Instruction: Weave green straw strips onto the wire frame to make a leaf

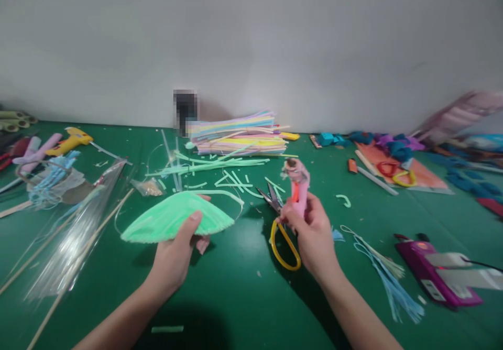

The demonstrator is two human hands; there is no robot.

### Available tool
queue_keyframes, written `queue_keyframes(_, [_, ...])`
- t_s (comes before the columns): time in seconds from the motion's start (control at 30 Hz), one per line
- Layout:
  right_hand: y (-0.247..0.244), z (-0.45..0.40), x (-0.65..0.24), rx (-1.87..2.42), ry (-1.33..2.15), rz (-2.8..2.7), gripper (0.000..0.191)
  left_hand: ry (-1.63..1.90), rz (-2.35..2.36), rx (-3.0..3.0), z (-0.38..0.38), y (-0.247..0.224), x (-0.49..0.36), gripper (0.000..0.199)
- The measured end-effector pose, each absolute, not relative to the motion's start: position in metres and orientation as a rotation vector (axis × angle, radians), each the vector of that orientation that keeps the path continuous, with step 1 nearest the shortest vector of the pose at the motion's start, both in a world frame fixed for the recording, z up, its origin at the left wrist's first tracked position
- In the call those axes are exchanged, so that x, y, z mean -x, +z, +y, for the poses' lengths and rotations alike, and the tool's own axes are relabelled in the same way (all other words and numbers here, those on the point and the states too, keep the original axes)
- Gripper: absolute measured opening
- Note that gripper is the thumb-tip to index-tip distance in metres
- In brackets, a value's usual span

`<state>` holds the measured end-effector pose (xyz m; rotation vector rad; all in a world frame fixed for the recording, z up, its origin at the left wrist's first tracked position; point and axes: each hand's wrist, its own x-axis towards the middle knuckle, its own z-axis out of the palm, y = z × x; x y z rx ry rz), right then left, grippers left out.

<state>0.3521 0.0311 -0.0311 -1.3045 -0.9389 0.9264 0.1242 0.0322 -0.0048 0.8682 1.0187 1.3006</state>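
Observation:
My left hand is closed on a light-green fan-shaped craft piece, its thumb pressed on the front face and most of the fingers hidden behind. Thin clear strands curve out from both ends of the piece. A small pink bit shows beneath it by my fingers. My right hand is wrapped around the handle of a pink hot glue gun with an orange trigger, held upright; its top end looks stained. Yellow-handled scissors lie just beside and partly behind that hand, blades pointing away.
Bundled pastel pipe cleaners lie by the wall, with green cut pieces before them. At left are a yellow glue gun, clear plastic sleeves and sticks. A purple power strip and blue tassels lie at right.

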Motion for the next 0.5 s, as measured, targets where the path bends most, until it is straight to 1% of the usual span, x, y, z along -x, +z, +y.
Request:
queue_keyframes(0.07, [-0.029, 0.026, -0.338, 1.277, 1.110, -0.909, 0.043, 1.285, 1.029, -0.877, 0.032, 0.000, -0.125, 0.020])
queue_keyframes(0.17, [-0.026, 0.022, -0.327, 1.288, 1.215, -0.894, 0.040, 1.293, 1.067, -0.942, 0.031, 0.000, -0.124, 0.021])
queue_keyframes(0.33, [-0.021, 0.018, -0.324, 1.370, 1.164, -0.964, 0.029, 1.351, 1.183, -1.086, 0.028, -0.010, -0.120, 0.027])
queue_keyframes(0.5, [-0.018, 0.012, -0.321, 1.509, 1.093, -1.032, 0.030, 1.409, 1.261, -1.113, 0.027, -0.013, -0.118, 0.033])
